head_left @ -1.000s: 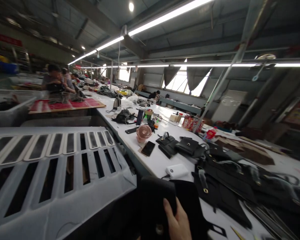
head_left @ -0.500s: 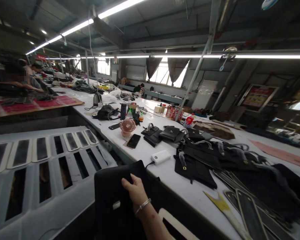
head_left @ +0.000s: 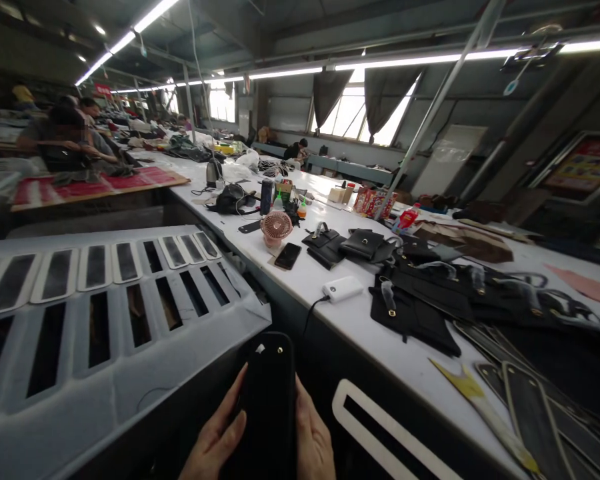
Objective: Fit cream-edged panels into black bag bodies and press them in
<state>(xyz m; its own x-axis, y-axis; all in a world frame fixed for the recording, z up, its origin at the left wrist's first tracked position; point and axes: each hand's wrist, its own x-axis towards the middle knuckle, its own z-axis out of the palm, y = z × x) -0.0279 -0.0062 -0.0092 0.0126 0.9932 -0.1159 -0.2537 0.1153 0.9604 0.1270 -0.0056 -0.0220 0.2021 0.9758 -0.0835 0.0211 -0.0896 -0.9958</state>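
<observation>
A black leather bag [head_left: 269, 407] is held upright low in the middle of the view. Its narrow, round-cornered side faces me, with a gold stud and a pale metal piece near the top. My left hand [head_left: 220, 427] grips it from the left, thumb along the near face. From the right, my right hand [head_left: 313, 430] presses on the opposite side, its fingertips partly hidden behind the bag. Below the table edge at right lies a white-rimmed long frame piece [head_left: 375, 427].
Left stands a grey slotted rack [head_left: 125, 360] holding black strips with pale borders [head_left: 95, 267]. The white table [head_left: 305, 340] carries a pink fan [head_left: 277, 228], a phone [head_left: 287, 256], a white power bank [head_left: 342, 289], black bag parts [head_left: 415, 313] and a yellow-ended tool [head_left: 480, 400]. A co-worker [head_left: 75, 137] sits far left.
The bag has turned from its broad face to its narrow side. My left hand has come into view on it, and my right hand has shifted to its right side. The view has swung slightly left.
</observation>
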